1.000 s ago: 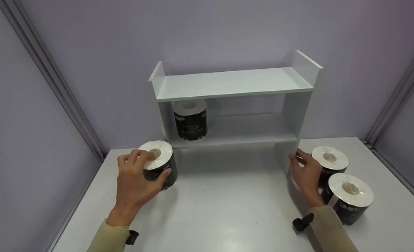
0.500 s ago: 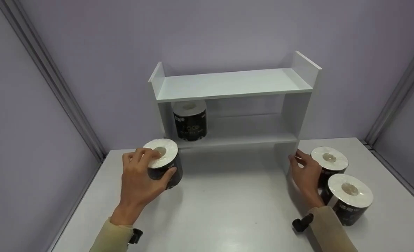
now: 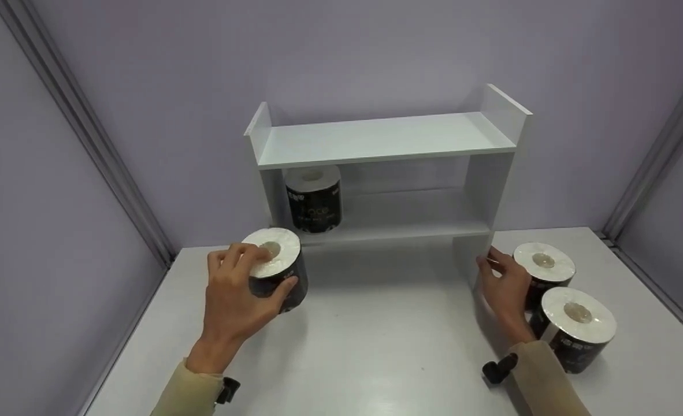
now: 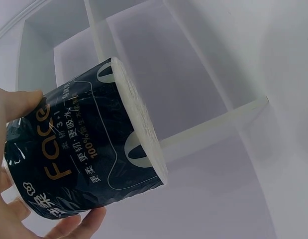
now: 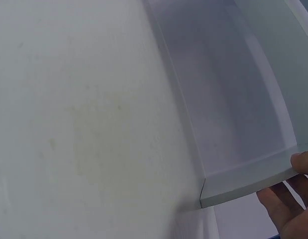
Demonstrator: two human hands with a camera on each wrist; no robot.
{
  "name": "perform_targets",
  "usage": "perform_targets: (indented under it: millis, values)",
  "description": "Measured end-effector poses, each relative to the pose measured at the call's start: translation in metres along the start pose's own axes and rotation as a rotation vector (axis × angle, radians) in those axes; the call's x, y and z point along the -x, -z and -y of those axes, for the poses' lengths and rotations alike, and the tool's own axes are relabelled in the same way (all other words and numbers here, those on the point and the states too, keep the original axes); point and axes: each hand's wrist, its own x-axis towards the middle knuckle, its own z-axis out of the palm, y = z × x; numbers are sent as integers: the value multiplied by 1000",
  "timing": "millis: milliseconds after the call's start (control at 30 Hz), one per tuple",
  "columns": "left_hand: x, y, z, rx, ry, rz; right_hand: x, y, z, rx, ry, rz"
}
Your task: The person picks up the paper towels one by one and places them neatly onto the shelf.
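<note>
My left hand (image 3: 232, 294) grips a toilet paper roll (image 4: 79, 144) in a black printed wrapper, thumb on its side and fingers over the white top by the core hole. The roll is off the table, in front of the lower left of the white shelf unit (image 3: 388, 138). With thumb and fingers my right hand (image 3: 504, 289) pinches the front edge of the unit's right side panel (image 5: 253, 186), below the middle board. Another wrapped roll (image 3: 315, 202) stands upright on that middle board at its left end.
Right of my right hand, a rear roll (image 3: 544, 266) and a front roll (image 3: 578, 329) stand upright on the white table (image 3: 364, 370). Purple-grey panel walls (image 3: 376, 46) with metal corner strips enclose the table behind and at both sides.
My left hand has carried its roll a little to the right, closer in front of the shelf unit. The right hand stays on the side panel, and the other rolls have not moved.
</note>
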Motion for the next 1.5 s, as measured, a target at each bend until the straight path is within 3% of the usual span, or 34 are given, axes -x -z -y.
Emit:
perform_targets:
  millis: [333,800,1300,1500]
  values:
    - [-8,1,-4,13,-42,-21,0,-3,-5,-24,94,-41]
    - [-20,2,-13,54,-57,-34,0,-1,-3,-13,10,-9]
    - [-32,4,-17,58,-110,-57,0,-2,-2,-12,41,-5]
    - [-36,7,-17,62,-98,-51,1,-3,-1,-20,33,2]
